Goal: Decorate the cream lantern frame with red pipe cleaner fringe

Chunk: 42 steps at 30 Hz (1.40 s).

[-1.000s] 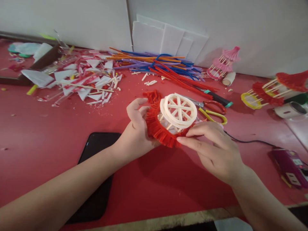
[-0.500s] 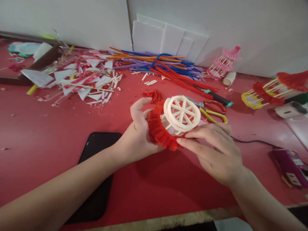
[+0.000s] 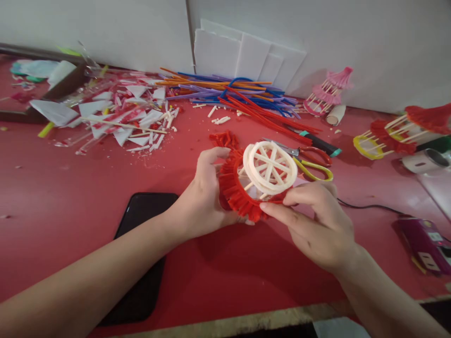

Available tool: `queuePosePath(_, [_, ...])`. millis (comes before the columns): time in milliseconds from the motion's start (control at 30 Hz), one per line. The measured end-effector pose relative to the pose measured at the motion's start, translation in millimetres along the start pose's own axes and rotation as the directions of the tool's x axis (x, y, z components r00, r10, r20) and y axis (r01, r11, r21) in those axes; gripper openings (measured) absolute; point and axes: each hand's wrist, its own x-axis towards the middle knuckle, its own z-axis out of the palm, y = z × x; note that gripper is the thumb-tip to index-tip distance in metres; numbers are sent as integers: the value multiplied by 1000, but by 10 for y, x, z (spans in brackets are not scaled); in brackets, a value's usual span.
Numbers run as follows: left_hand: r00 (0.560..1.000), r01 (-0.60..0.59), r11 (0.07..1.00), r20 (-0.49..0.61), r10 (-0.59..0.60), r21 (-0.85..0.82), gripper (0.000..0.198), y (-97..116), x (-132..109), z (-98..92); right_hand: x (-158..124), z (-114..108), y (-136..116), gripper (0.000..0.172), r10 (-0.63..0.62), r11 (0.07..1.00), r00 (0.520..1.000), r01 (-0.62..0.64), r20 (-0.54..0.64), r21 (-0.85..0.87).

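Red worktop (image 3: 52, 197), frame centre: left hand (image 3: 206, 192) grips red-fringed wheel (image 3: 259, 180) from its left, right hand (image 3: 317, 225) pinches fringe at its lower edge; scissors (image 3: 310, 162) just behind

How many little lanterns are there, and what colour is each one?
Red-fringed lantern with a cream wheel, held by the left hand and the right hand: 1
Pink lantern by the wall: 1
Red and yellow lantern lying at the right: 1
Total: 3
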Motion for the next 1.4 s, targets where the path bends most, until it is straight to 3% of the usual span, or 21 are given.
queuePosePath(167, [995,-33,991,-88,45,133,106,-22,-22,29,7,1,17,10,-55,998,998,55,27,2])
queuePosePath(600, [989,-142,977,-22,148,159,94,-5,19,-3,-8,12,-10,9,-30,1000,998,30,51,-6])
queuePosePath(767, [938,-316,871,-16,347,375,90,54,47,-108,-23,29,-7,8,1,1000,999,-1,44,3])
queuePosePath(900, [878,-446,753,73,474,484,62,137,45,-204,-39,43,5,8,8,1000,999,-8,32,13])
queuePosePath(1067, [782,-505,593,43,621,627,34,206,33,-230,-35,41,1,8,20,999,999,-21,36,36])
queuePosePath(1267, [826,-456,647,22,563,611,45,225,56,-264,-15,33,-10,11,-19,1000,1000,18,25,15])
queuePosePath(1400, [770,-561,582,111,629,589,37,240,103,-323,-11,27,16,17,-117,993,992,117,39,-12])
